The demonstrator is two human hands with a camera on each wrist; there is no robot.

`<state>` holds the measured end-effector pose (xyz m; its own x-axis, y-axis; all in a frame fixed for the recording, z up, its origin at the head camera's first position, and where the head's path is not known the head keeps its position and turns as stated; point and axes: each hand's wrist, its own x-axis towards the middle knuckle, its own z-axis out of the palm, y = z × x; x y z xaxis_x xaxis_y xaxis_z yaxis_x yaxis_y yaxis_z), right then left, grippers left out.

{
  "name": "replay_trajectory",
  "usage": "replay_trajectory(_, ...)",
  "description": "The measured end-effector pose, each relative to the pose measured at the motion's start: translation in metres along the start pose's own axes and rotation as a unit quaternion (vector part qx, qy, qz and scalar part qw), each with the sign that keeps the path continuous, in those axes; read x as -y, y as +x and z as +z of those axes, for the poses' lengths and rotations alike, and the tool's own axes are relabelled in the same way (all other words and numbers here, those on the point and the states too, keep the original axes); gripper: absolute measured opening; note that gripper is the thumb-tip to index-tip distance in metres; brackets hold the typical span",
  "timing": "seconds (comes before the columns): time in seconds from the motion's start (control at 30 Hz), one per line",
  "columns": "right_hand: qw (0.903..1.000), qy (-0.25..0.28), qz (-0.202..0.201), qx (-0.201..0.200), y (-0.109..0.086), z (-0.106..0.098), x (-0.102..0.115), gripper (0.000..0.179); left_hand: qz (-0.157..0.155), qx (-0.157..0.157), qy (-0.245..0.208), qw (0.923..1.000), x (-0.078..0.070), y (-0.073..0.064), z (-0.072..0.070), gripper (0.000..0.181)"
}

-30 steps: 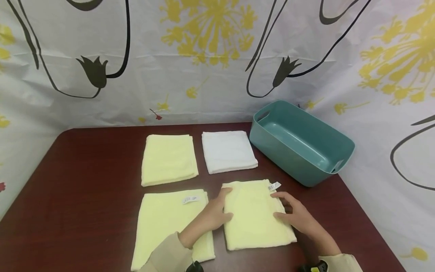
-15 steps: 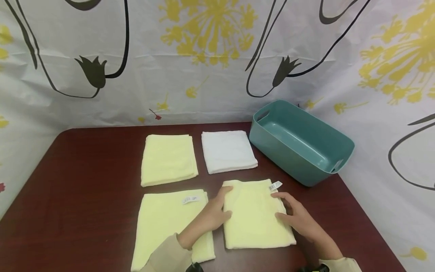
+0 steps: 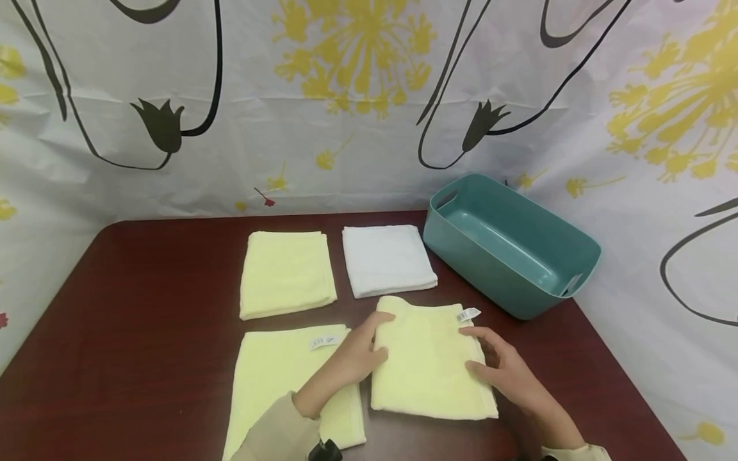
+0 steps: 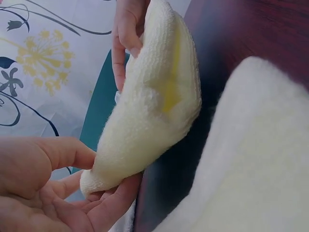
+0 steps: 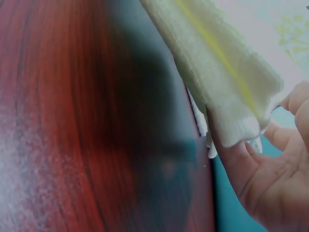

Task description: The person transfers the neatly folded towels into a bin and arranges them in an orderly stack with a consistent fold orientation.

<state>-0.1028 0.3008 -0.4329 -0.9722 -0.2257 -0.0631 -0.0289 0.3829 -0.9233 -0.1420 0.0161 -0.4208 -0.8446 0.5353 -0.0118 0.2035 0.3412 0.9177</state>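
A folded pale yellow towel (image 3: 432, 362) with a white label (image 3: 469, 314) at its far right corner is held between both hands. My left hand (image 3: 354, 349) pinches its left edge, thumb on top and fingers beneath, as the left wrist view shows. On the opposite edge my right hand (image 3: 504, 368) grips, with thumb above and fingers (image 5: 236, 166) under the layers. The towel's near side appears raised off the table in both wrist views, its folded layers slightly parted. Beneath my left forearm lies another folded yellow towel (image 3: 282, 378), partly covered by the sleeve.
A third yellow towel (image 3: 286, 275) and a white towel (image 3: 389, 261) lie folded farther back on the dark red-brown table (image 3: 144, 333). At the back right stands a teal basket (image 3: 490, 262), with nothing visible inside. A flower-print sheet (image 3: 242, 83) hangs behind the table.
The held towel has shifted slightly left, and its far left corner has risen and bent upward. My left hand has moved a little left with it; the right hand has barely moved.
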Motion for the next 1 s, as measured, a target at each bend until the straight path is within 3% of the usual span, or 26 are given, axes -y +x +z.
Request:
replay_trajectory(0.2, 0.9995, -0.003, -0.032, -0.008, -0.002, 0.0, 0.004, 0.047, -0.001, -0.008, 0.002, 1.0, -0.003, 0.001, -0.004, 0.053)
replay_trajectory(0.7, 0.9982, -0.018, -0.048, -0.033, -0.002, 0.0, 0.017, 0.047, 0.014, -0.023, 0.001, 0.9996, -0.011, 0.005, -0.013, 0.051)
replay_trajectory(1.0, 0.9959, 0.004, -0.075, -0.051, -0.002, 0.0, 0.025, 0.048, 0.014, -0.023, -0.014, 0.9995, -0.02, 0.009, -0.019, 0.051)
